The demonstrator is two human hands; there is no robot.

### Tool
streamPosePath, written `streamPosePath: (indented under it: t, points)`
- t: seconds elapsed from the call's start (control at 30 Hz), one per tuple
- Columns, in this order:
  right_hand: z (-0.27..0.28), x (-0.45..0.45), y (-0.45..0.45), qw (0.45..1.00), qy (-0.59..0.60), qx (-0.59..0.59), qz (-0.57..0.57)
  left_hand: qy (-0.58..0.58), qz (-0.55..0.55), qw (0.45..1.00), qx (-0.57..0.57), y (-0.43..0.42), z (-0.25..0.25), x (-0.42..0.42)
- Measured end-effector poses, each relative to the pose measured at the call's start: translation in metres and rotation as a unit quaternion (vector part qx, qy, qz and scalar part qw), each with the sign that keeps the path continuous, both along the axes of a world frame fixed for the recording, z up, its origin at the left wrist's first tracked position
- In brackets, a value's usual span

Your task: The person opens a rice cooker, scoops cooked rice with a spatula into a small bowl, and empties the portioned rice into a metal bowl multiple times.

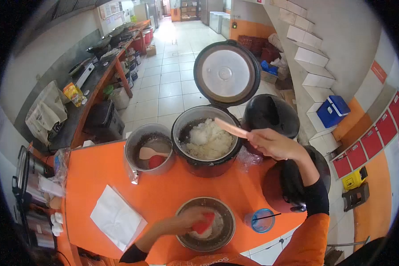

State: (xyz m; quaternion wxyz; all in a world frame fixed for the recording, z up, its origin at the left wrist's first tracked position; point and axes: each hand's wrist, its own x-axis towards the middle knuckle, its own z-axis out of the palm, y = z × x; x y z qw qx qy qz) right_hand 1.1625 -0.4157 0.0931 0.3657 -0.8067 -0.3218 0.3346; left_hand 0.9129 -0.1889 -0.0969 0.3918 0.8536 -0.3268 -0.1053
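My right hand (272,142) is closed around the handle of a pale rice paddle (230,128), raised at the right rim of an open rice cooker (199,166). White cooked rice (212,142) is heaped inside the cooker. Lower down, my left hand (184,223) grips a small red cup (203,224), slightly blurred, over a metal bowl (226,241) with some white rice or liquid in its bottom. Left of the cooker stands a metal pot (133,165), where a wooden-looking spoon (151,153) and another red item (156,161) lie.
The cooker's lid (226,73) stands hinged up behind it. Dark closed cookers (270,117) are on the right. White paper (115,217) lies on the orange table (86,168). A blue-rimmed cup (262,221) with a black straw sits near the front edge.
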Motion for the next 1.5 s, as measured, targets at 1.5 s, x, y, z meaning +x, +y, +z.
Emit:
streamPosePath:
  t: [1.5]
  points:
    - [-0.055, 0.108, 0.089, 0.997, -0.078, 0.007, 0.015, -0.215, 0.373, 0.765, -0.478, 0.085, 0.034, 0.179]
